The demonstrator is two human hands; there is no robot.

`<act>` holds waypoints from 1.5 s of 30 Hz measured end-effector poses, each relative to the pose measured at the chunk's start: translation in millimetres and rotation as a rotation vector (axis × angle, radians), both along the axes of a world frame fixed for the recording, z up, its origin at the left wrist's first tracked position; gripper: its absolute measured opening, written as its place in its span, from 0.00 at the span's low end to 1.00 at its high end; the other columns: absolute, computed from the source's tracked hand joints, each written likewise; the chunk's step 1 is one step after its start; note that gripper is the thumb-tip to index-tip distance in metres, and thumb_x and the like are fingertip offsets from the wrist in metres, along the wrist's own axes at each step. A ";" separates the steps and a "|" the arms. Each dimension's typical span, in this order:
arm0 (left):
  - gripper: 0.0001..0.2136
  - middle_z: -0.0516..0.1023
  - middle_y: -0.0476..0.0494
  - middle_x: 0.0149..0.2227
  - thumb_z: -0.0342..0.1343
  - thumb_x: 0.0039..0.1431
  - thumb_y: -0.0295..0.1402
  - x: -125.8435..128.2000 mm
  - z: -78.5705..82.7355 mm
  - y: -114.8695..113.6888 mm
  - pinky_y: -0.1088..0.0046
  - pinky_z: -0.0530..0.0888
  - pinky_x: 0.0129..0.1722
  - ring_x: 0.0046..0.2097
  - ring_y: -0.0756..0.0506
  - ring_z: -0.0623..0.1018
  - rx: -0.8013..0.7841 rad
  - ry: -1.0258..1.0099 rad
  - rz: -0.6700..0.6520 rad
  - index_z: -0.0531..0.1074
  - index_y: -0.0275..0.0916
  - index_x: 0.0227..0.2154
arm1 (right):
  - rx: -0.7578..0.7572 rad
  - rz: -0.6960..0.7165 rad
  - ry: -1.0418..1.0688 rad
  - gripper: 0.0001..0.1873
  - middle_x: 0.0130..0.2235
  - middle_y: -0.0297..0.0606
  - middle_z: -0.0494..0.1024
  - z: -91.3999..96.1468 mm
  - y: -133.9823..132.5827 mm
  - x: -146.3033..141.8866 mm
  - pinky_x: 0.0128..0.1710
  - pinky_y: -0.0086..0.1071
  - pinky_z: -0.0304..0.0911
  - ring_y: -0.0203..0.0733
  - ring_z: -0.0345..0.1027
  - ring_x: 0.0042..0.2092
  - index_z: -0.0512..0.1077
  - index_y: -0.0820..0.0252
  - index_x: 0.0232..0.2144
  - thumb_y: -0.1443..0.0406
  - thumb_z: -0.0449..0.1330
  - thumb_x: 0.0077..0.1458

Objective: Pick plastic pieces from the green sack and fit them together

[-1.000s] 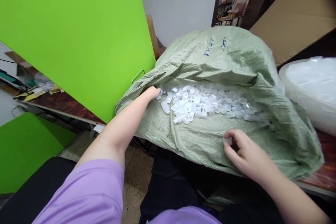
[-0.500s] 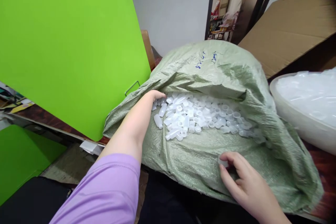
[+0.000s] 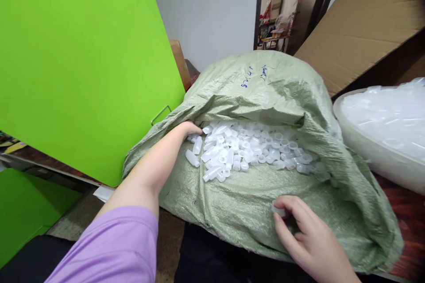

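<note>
An open woven sack (image 3: pixel 232 212), pale green with blue handwriting, lies on its side with its mouth towards me. Inside rests a heap of small translucent white plastic bottles (image 3: pixel 229 146); several show round open necks. My left hand (image 3: pixel 191 128) reaches in at the left of the mouth, beside the heap and under the upper flap. Its fingers are mostly hidden there. Over the sack's lower flap, my right hand (image 3: pixel 303 230) is closed, pinching one small translucent plastic bottle (image 3: pixel 277 208) between thumb and fingertips; only part of that piece shows.
To the right stands a large white tub (image 3: pixel 381 154) filled with translucent white pieces. Behind it leans a cardboard sheet (image 3: pixel 361 31). A bright green panel (image 3: pixel 83 62) with a wire handle borders the left side. A doorway with shelves opens at the back.
The view has shifted slightly, so the sack and tub sit a little further left. My left hand has gone slightly deeper under the flap. My right hand keeps its pinch.
</note>
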State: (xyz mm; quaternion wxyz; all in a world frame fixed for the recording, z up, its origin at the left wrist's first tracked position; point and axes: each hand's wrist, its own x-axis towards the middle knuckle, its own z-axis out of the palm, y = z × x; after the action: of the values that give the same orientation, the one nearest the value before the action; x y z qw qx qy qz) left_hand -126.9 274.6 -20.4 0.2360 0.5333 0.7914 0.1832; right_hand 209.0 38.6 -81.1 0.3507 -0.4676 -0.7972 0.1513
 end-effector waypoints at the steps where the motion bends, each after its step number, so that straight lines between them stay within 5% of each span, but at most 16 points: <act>1: 0.18 0.77 0.39 0.30 0.64 0.31 0.28 -2.4 -0.6 -4.9 0.63 0.72 0.39 0.40 0.35 0.76 0.018 0.039 -0.031 0.70 0.36 0.30 | 0.012 0.001 0.002 0.05 0.33 0.36 0.71 -0.1 -0.1 -0.1 0.32 0.30 0.66 0.38 0.68 0.32 0.62 0.54 0.37 0.64 0.51 0.56; 8: 0.31 0.70 0.37 0.51 0.61 0.37 0.38 -10.6 -14.2 -36.9 0.69 0.67 0.50 0.52 0.37 0.70 0.120 0.286 -0.223 0.65 0.38 0.49 | 0.070 0.000 0.007 0.05 0.34 0.36 0.72 0.5 -0.4 -1.1 0.31 0.28 0.66 0.36 0.69 0.32 0.64 0.55 0.35 0.63 0.51 0.55; 17: 0.48 0.58 0.26 0.59 0.60 0.38 0.45 -23.2 -13.5 -43.4 0.69 0.66 0.52 0.56 0.36 0.66 0.030 0.350 -0.331 0.44 0.29 0.60 | 0.097 0.008 -0.055 0.05 0.35 0.39 0.72 -4.1 -2.4 0.3 0.32 0.31 0.66 0.39 0.69 0.35 0.62 0.56 0.37 0.63 0.51 0.56; 24: 0.37 0.64 0.34 0.56 0.58 0.40 0.42 -15.7 -16.8 -39.3 0.69 0.65 0.51 0.55 0.37 0.68 0.055 0.470 -0.332 0.55 0.36 0.55 | 0.147 0.009 -0.047 0.05 0.34 0.37 0.72 -2.4 -1.0 -0.1 0.30 0.29 0.66 0.37 0.70 0.32 0.62 0.56 0.36 0.63 0.51 0.56; 32: 0.31 0.69 0.35 0.50 0.59 0.37 0.41 9.2 -3.4 -46.1 0.68 0.69 0.46 0.50 0.37 0.71 0.025 0.638 -0.324 0.62 0.39 0.49 | 0.121 -0.002 -0.036 0.05 0.34 0.37 0.72 -5.2 -0.8 1.0 0.30 0.28 0.66 0.37 0.70 0.32 0.64 0.56 0.35 0.63 0.52 0.55; 37: 0.29 0.75 0.37 0.42 0.59 0.35 0.43 14.8 3.2 -31.5 0.71 0.72 0.36 0.42 0.38 0.76 -0.099 0.652 -0.297 0.67 0.37 0.44 | 0.144 -0.010 -0.016 0.05 0.33 0.36 0.73 -2.8 -1.5 -0.6 0.30 0.28 0.66 0.36 0.70 0.31 0.64 0.56 0.35 0.63 0.52 0.54; 45: 0.28 0.77 0.37 0.40 0.61 0.30 0.40 13.2 9.4 -30.1 0.71 0.72 0.35 0.40 0.38 0.76 -0.118 0.625 -0.290 0.70 0.36 0.41 | 0.140 0.005 0.038 0.03 0.32 0.37 0.72 3.3 -1.0 0.0 0.30 0.28 0.66 0.36 0.68 0.30 0.63 0.57 0.35 0.65 0.51 0.55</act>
State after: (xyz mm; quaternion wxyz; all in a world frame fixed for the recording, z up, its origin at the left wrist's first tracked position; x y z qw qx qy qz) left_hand -113.7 244.6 -11.0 0.0361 0.6558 0.7507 -0.0704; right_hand 209.0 37.6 -77.8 0.3973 -0.4371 -0.8000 0.1051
